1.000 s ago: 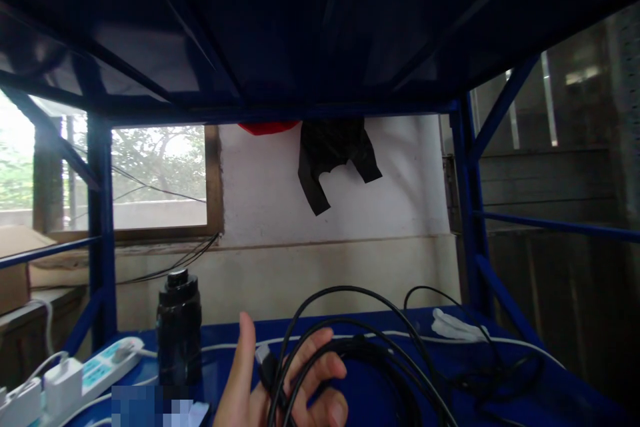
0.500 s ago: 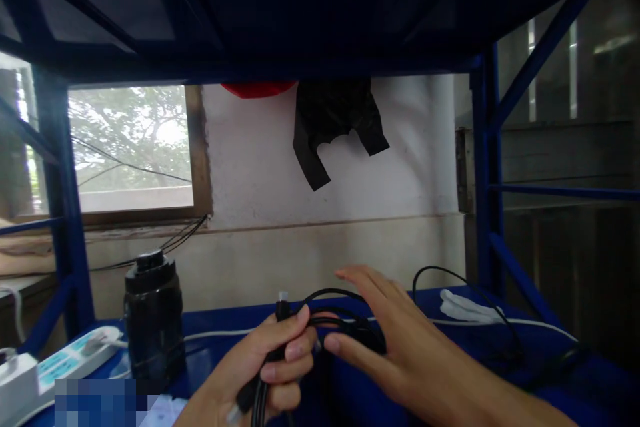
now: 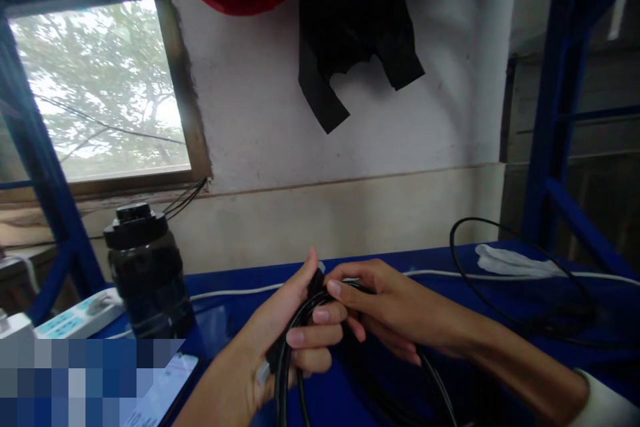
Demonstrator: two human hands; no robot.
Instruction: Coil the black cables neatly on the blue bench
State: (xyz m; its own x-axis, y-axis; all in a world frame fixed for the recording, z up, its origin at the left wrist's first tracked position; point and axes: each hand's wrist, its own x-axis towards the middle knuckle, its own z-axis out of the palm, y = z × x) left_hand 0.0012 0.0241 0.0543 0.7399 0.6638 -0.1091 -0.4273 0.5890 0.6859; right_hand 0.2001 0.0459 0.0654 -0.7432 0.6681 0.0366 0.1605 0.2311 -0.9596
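My left hand (image 3: 280,330) is closed around a coiled black cable (image 3: 283,380) in the lower middle of the view. One metal-tipped plug (image 3: 321,267) sticks up past the thumb, and a second silver plug (image 3: 263,371) shows at the palm's lower edge. Bent over the same coil, my right hand (image 3: 395,300) pinches its top between thumb and index finger, close to the left fingertips. The loops hang down below both hands and run out of the frame at the bottom.
A dark water bottle (image 3: 147,273), a white power strip (image 3: 65,323) and a phone (image 3: 170,383) stand or lie at left. A white cable (image 3: 230,292) crosses the blue shelf (image 3: 225,273). Rightward lie another black cable (image 3: 453,247) and a crumpled white item (image 3: 515,261).
My right hand has gone from open and spread to pinching the coil beside my left hand. The left thumb has lifted, and the view has tilted down and closer.
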